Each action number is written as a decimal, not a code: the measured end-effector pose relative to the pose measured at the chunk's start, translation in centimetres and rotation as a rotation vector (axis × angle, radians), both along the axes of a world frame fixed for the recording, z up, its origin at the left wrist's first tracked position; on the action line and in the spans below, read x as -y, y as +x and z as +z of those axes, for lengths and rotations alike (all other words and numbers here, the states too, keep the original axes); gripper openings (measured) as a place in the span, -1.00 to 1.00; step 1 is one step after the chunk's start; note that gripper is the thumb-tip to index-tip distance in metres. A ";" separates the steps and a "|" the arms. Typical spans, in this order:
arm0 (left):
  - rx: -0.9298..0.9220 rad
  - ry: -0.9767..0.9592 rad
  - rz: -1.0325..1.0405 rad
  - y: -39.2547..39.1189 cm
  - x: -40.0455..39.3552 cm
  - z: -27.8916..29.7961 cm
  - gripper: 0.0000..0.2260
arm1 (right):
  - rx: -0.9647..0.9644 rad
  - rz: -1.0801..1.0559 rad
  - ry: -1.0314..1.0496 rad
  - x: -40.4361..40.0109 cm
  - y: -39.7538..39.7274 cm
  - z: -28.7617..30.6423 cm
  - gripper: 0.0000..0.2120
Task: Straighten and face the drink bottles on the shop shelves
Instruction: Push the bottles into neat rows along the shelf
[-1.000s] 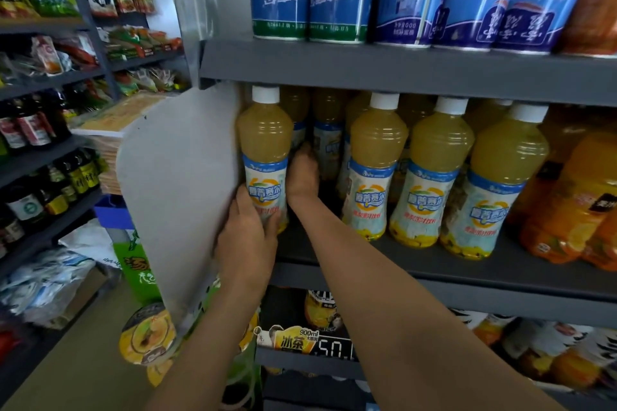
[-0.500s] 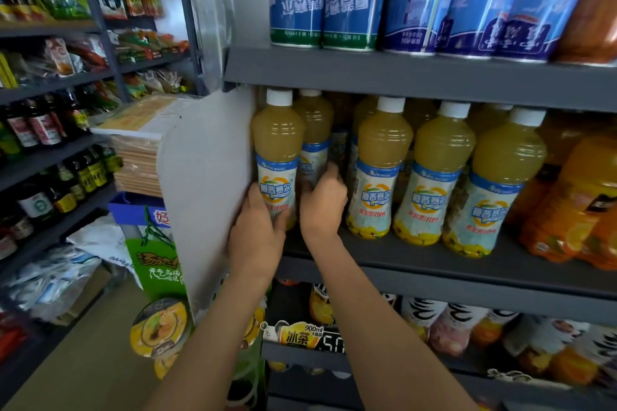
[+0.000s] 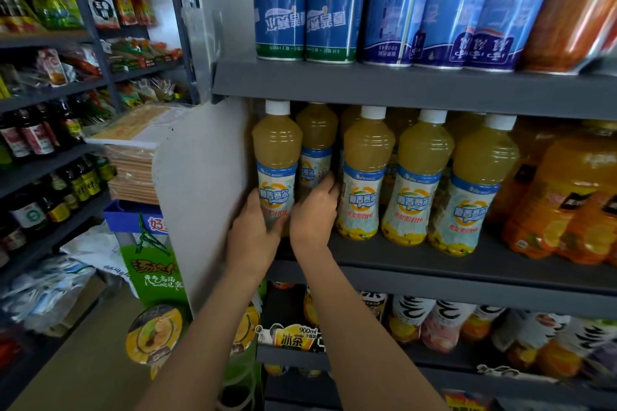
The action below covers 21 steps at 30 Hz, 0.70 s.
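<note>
Yellow juice bottles with white caps and blue-and-white labels stand in a row on the grey middle shelf [image 3: 467, 272]. My left hand [image 3: 252, 233] grips the base of the leftmost front bottle [image 3: 276, 163], whose label faces me. My right hand [image 3: 314, 210] curls round the lower part of a second bottle [image 3: 315, 150] standing just behind and to the right of it, its label turned partly sideways. Three more front bottles [image 3: 365, 173] stand upright to the right, labels facing out.
A white side panel [image 3: 203, 190] closes the shelf's left end. Orange drink bottles [image 3: 564, 203] stand at the right. Tall blue cans [image 3: 330, 3] fill the shelf above. More drinks sit on the lower shelf [image 3: 444, 327]. Across the aisle at left are shelves of sauces and snacks.
My right hand has drawn the second bottle forward from deep in the shelf to just behind the front one. My left hand stays on the leftmost bottle.
</note>
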<state>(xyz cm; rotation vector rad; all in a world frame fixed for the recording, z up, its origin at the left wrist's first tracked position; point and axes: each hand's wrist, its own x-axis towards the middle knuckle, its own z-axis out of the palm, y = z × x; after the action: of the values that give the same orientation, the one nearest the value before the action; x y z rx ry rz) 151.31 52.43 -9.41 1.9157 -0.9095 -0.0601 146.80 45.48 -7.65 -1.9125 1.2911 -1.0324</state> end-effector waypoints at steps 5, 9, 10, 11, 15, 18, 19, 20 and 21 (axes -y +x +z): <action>-0.012 -0.022 -0.102 -0.5 0.4 -0.1 -0.50 | -0.034 0.120 -0.178 -2.0 -2.1 -1.2 -0.51; 0.014 0.003 -0.126 -1.6 1.3 -0.2 -0.49 | 0.018 0.119 -0.293 -1.9 -4.8 -1.0 -0.64; 0.015 -0.007 -0.126 -1.9 1.5 -0.3 -0.49 | 0.038 0.121 -0.308 -1.6 -5.5 -0.7 -0.67; 0.010 -0.018 -0.124 -2.1 1.6 -0.3 -0.49 | 0.053 0.122 -0.318 -1.4 -6.2 -0.4 -0.69; -0.030 -0.003 -0.137 -2.6 1.7 -0.2 -0.47 | 0.087 0.044 -0.378 0.0 -8.7 0.7 -0.78; -0.049 0.001 -0.156 -2.7 1.7 0.0 -0.47 | 0.086 0.001 -0.347 0.5 -10.2 0.3 -0.77; -0.054 0.001 -0.159 -2.7 1.8 0.0 -0.47 | 0.074 -0.014 -0.336 0.7 -10.5 0.1 -0.75; -0.060 0.002 -0.161 -2.7 1.8 -0.1 -0.46 | 0.048 -0.020 -0.327 0.7 -10.8 -0.2 -0.72; -0.059 0.002 -0.163 -2.8 1.9 -0.1 -0.46 | 0.001 -0.014 -0.310 0.8 -10.8 -0.4 -0.65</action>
<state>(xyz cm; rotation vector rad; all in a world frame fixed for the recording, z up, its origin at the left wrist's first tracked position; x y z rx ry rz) 148.55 50.53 -9.54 1.8290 -1.0236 -0.2137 135.97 44.64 -8.04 -2.1298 1.2001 -1.3038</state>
